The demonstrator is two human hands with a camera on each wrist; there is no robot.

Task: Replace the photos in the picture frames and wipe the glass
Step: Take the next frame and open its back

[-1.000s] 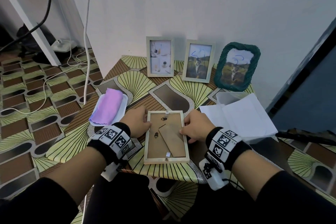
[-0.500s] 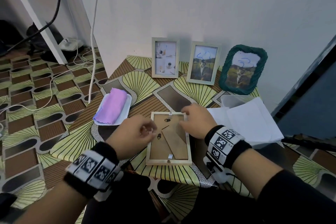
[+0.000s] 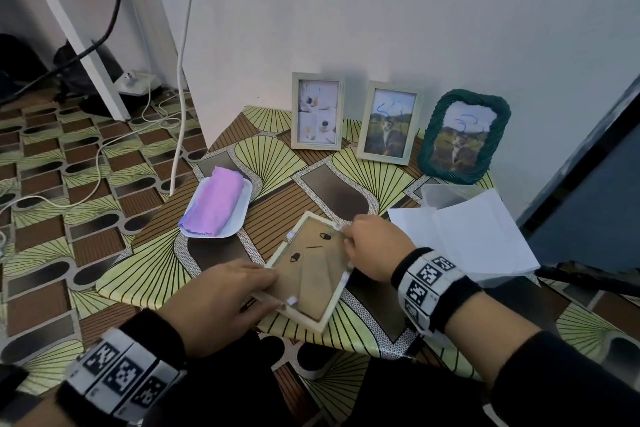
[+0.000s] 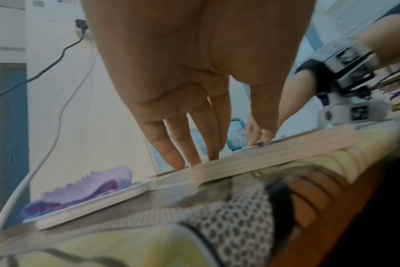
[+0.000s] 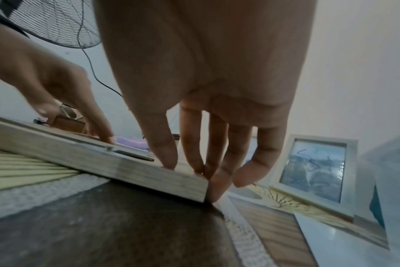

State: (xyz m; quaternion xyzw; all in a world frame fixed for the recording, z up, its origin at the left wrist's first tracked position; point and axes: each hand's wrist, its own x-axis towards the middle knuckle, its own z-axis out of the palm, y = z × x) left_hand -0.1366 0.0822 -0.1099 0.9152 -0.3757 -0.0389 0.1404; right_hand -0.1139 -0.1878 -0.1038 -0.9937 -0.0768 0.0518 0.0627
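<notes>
Table front (image 3: 156, 274): frame (image 3: 313, 270) face-down, between both hands.
Left: cloth (image 3: 214, 201) on tray (image 3: 239, 215).
Back: three frames (image 3: 386, 125) against wall.
Right: papers (image 3: 474, 236).

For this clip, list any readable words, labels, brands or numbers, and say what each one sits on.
No readable text in any view.
Black-and-white square-code wristbands: coded patterns only, no letters or numbers.
Pale wooden standing frame with the cat photo: blue scribble on the glass, not legible as writing.
Green woven frame: same blue scribble, illegible.
Face-down wooden frame's brown backing board: no print.
</notes>
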